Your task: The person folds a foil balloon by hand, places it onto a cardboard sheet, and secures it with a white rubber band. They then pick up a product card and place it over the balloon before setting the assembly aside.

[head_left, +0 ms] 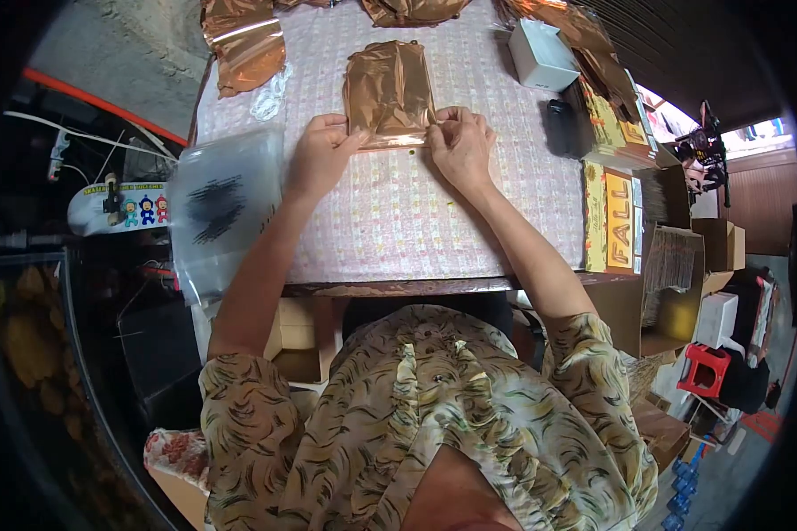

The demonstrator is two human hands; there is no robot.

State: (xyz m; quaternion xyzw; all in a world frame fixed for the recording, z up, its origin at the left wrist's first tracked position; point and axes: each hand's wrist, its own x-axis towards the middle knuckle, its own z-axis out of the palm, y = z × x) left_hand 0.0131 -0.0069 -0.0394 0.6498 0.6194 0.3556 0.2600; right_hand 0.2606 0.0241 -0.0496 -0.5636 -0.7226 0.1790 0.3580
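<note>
Currently left hand [326, 152] and right hand [465, 152] are pinching copper foil [388, 88] at near corners, equally close; long axis running forward.

Table [398, 287]: checked cloth [390, 221], copper foil [388, 84], white box [545, 57].

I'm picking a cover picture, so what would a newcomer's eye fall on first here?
Probably the shiny copper-coloured foil piece on the pale checked tablecloth, with the left hand and right hand at its near corners. Next might come the bright panel lettered FALL, at the table's right edge. Off the table's left side, a white board with small cartoon figures also stands out.
</note>
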